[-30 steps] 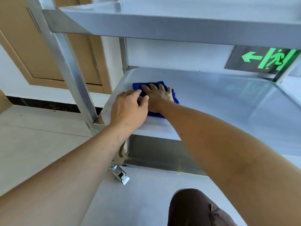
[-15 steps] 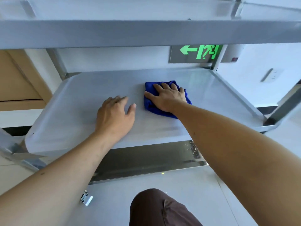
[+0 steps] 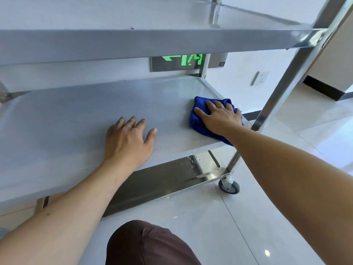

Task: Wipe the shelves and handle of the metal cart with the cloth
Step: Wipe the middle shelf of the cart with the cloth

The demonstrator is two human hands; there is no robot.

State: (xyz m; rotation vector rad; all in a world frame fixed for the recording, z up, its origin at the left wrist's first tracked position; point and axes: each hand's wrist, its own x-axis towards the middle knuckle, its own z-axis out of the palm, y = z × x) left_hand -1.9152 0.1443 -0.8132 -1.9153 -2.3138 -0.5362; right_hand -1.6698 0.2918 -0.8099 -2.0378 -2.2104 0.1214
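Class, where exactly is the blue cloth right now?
In the head view, the blue cloth lies at the middle shelf's right end, under the right hand.

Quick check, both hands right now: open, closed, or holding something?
Left hand: open, flat on the middle shelf, holding nothing.
Right hand: open, fingers spread, pressing the blue cloth onto the same shelf near its right end.

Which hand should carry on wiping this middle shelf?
The right hand: it lies flat on the blue cloth at the shelf's right end. The left hand rests bare on the metal, holding nothing, bracing.
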